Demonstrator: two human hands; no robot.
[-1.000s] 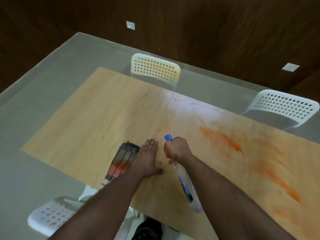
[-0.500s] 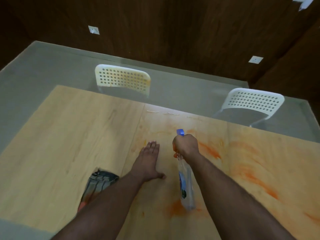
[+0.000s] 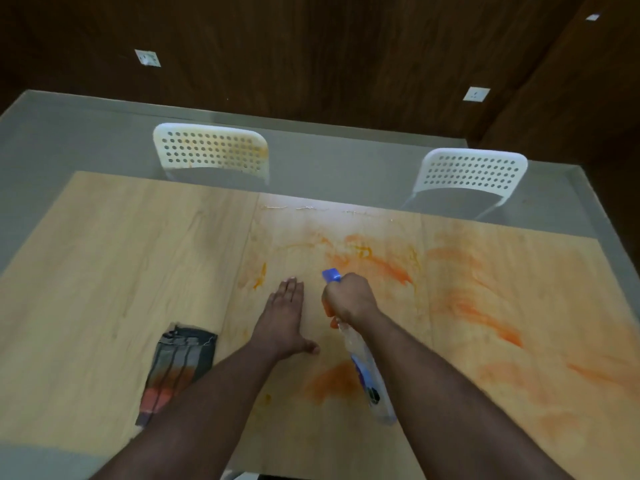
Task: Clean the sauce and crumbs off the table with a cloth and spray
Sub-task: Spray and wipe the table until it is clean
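Two white chairs [image 3: 211, 152] before dark wooden wall [image 3: 329, 53].

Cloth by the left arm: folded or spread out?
Folded. The cloth lies as a narrow strip on the table, untouched by either hand.

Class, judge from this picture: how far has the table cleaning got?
Done: little; orange sauce smears cover the light wooden table. In hand: the right hand grips the clear spray bottle with blue nozzle, aimed at the stains; the left hand rests flat. Left: wiping; the striped grey cloth lies untouched.
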